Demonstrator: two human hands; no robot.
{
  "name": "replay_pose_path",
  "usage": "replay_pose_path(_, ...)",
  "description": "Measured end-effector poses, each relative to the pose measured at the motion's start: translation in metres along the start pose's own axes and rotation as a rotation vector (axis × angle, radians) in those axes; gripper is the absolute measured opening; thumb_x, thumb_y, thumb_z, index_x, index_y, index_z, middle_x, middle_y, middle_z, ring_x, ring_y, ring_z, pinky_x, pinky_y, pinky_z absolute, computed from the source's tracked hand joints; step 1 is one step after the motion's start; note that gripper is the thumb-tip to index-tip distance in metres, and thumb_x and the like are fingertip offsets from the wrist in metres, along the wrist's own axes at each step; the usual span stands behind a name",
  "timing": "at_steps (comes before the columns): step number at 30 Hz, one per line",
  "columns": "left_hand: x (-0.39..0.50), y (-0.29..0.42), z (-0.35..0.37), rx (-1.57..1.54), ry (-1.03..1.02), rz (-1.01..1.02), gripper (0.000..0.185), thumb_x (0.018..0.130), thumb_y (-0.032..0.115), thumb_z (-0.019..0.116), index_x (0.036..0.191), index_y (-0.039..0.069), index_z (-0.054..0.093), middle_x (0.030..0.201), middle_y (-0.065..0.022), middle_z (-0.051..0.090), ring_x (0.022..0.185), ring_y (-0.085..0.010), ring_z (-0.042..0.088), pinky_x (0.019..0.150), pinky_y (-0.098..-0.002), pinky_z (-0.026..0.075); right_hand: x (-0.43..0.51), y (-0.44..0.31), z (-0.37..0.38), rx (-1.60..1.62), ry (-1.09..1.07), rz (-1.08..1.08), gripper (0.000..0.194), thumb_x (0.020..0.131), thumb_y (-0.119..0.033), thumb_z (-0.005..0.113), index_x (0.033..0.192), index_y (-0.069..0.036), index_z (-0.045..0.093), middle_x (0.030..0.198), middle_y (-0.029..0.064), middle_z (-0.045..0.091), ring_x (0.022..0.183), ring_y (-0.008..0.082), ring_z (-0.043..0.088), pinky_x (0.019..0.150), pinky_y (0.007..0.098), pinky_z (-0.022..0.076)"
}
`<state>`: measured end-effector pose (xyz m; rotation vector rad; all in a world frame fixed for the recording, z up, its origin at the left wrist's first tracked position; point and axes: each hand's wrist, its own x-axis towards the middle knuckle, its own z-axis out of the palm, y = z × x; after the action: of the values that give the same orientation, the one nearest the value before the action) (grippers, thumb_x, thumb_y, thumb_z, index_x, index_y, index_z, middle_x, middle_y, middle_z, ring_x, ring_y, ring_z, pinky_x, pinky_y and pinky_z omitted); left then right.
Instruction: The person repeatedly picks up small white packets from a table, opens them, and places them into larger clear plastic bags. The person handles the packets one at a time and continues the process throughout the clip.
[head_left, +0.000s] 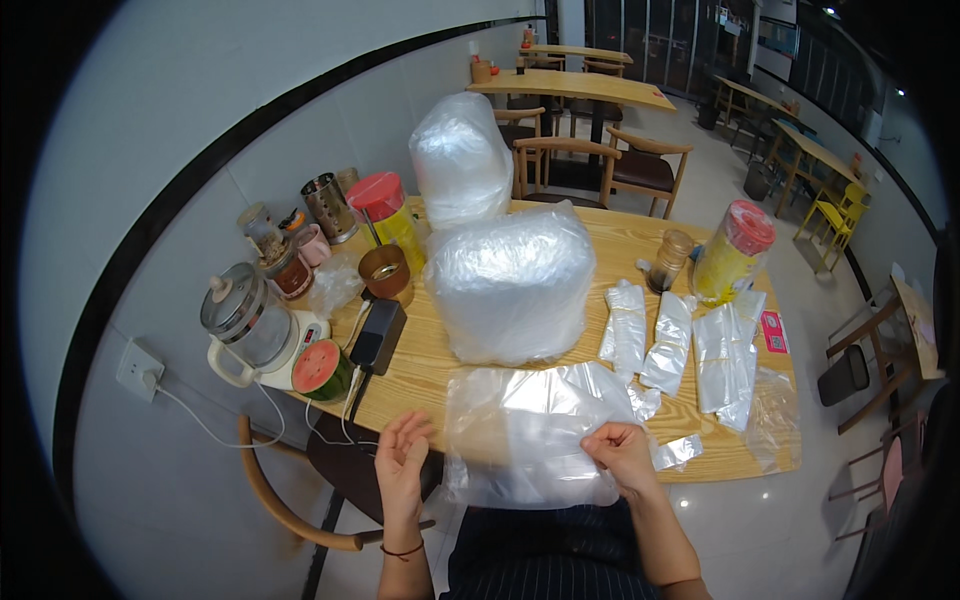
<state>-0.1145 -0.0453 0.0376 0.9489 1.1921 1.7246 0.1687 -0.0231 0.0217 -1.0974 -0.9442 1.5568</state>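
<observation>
A clear plastic bag (532, 435) lies flat at the near edge of the wooden table (724, 465), partly overhanging it. My right hand (622, 454) pinches the bag's right side between thumb and fingers. Just off the bag's left side, my left hand (403, 457) is raised with its fingers apart, holding nothing. Behind the flat bag stands a large wrapped bundle of clear plastic (514, 285), with a second wrapped bundle (461, 161) beyond it. Banded bundles of folded plastic bags (624, 326) rest to the right.
At left are a glass kettle (259, 330), a cut watermelon (321, 369), a black power bank or adapter (379, 337) with cables and a brown cup (385, 270). A sauce bottle (667, 262) and red-lidded canister (733, 251) stand at right. A wooden chair (277, 495) is at lower left.
</observation>
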Motion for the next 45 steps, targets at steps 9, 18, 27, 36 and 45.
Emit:
replay_pose_path(9,-0.028,0.002,0.068,0.196,-0.620,-0.127,0.019,0.083,-0.001,0.068,0.099,0.002,0.057,0.094,-0.0020,0.061,0.086,-0.0080,0.058,0.080,-0.0238,0.048,-0.002,-0.002,0.036,0.166,-0.158,0.144,0.012,0.080,0.000,0.073,0.091,0.001,0.066,0.078,0.0047,0.066,0.067,0.0081,0.059,0.056,0.0194,0.0438)
replay_pose_path(18,-0.016,-0.010,0.059,-0.552,-0.315,-0.446,0.005,0.096,0.008,0.051,0.091,0.006,0.051,0.084,-0.0040,0.057,0.083,-0.0118,0.058,0.084,-0.0261,0.046,0.003,-0.007,0.035,0.823,-0.274,0.218,0.016,0.091,-0.018,0.063,0.097,-0.004,0.058,0.084,0.0032,0.062,0.073,0.0117,0.059,0.073,0.0275,0.0492)
replay_pose_path(27,0.035,-0.018,-0.014,-1.154,-0.667,-0.616,0.042,0.097,0.031,0.053,0.127,0.002,0.047,0.092,-0.0083,0.061,0.087,-0.0176,0.058,0.082,-0.0318,0.048,0.029,-0.068,-0.015,0.923,-0.503,0.018,0.017,0.102,-0.022,0.043,0.091,-0.009,0.047,0.057,-0.0042,0.042,0.042,0.0032,0.035,0.043,0.0175,0.0334)
replay_pose_path(36,0.063,0.028,0.062,-0.035,-0.868,-0.242,0.053,0.085,0.007,0.060,0.134,0.001,0.043,0.096,-0.0072,0.063,0.074,-0.0140,0.063,0.064,-0.0275,0.051,0.069,-0.082,0.014,0.609,-0.602,0.107,0.025,0.101,-0.020,0.045,0.119,-0.002,0.049,0.058,-0.0045,0.045,0.036,0.0009,0.030,0.036,0.0143,0.0273)
replay_pose_path(45,0.198,0.041,0.070,-1.095,-0.581,-0.263,0.037,0.097,0.010,0.049,0.134,0.008,0.045,0.127,-0.0004,0.058,0.067,-0.0057,0.048,0.048,-0.0145,0.040,0.176,-0.140,-0.002,0.858,-0.684,-0.178,0.043,0.097,-0.012,0.045,0.137,0.002,0.039,0.105,0.0064,0.063,0.074,0.0070,0.058,0.073,0.0309,0.0549)
